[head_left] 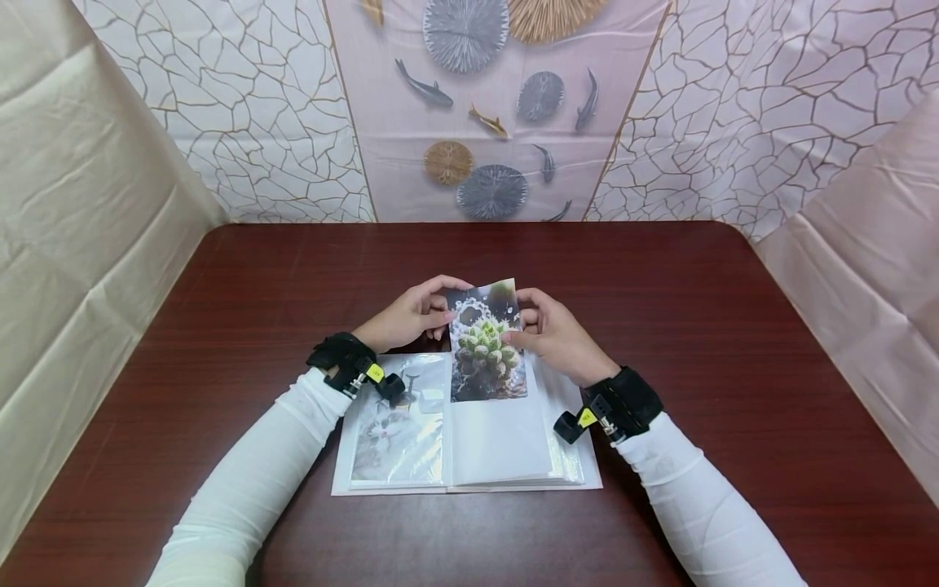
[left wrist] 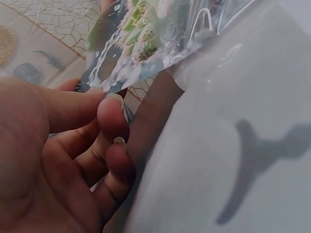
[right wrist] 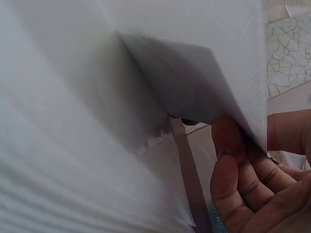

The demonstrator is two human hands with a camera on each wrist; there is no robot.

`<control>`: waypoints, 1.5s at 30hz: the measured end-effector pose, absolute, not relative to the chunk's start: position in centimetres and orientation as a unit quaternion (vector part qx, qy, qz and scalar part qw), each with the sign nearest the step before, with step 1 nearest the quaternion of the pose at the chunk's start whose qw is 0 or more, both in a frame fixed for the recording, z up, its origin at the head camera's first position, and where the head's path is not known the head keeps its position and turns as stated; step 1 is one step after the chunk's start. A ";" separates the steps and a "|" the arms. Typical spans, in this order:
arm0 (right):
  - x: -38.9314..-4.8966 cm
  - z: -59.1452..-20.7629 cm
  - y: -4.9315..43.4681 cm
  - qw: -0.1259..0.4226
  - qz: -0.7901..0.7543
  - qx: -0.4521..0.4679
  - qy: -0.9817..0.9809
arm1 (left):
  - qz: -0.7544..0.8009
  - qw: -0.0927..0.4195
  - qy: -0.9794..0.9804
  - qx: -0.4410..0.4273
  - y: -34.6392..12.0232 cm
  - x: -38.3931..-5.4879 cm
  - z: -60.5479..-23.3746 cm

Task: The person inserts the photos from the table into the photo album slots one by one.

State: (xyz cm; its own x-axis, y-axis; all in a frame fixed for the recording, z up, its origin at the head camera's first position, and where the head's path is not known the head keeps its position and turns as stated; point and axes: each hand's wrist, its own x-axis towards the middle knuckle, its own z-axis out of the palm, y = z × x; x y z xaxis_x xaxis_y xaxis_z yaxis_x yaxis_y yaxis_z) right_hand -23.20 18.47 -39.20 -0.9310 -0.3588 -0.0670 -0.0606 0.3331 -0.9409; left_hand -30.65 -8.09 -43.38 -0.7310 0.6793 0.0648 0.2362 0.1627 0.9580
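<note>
A photo album [head_left: 499, 444] lies spread on the table. A photo of a green succulent with water splashes [head_left: 484, 359] stands partly above the top of its right-hand page, its lower part over that page's clear sleeve. My left hand [head_left: 411, 316] pinches the photo's upper left edge between thumb and fingers; the left wrist view shows the photo's corner [left wrist: 104, 73] there. My right hand [head_left: 563, 341] grips the right edge, thumb across the front and fingers behind. In the right wrist view, a white page [right wrist: 63, 121] hides much of the photo, while curled fingers [right wrist: 226, 182] show near its edge.
The album's left page [head_left: 399, 452] holds a pale picture under glossy plastic. Dark reddish wood makes up the table [head_left: 734, 326]. Behind it hangs a patterned cloth [head_left: 506, 122], with plain cream cloths [head_left: 95, 244] at the sides.
</note>
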 end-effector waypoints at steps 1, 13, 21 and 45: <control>-23.2 -39.2 18.5 0.134 -0.563 -0.132 0.805 | 0.566 0.197 0.738 0.312 -8.1 -30.7 -43.4; -23.2 -39.4 18.4 0.137 -0.582 -0.140 0.789 | 0.553 0.250 0.724 0.329 -8.3 -30.7 -43.6; -23.4 -39.6 18.4 0.137 -0.588 -0.135 0.786 | 0.554 0.261 0.722 0.322 -8.1 -30.6 -43.6; -23.3 -39.8 18.2 0.118 -0.575 -0.137 0.798 | 0.530 0.245 0.742 0.330 -7.7 -30.4 -43.4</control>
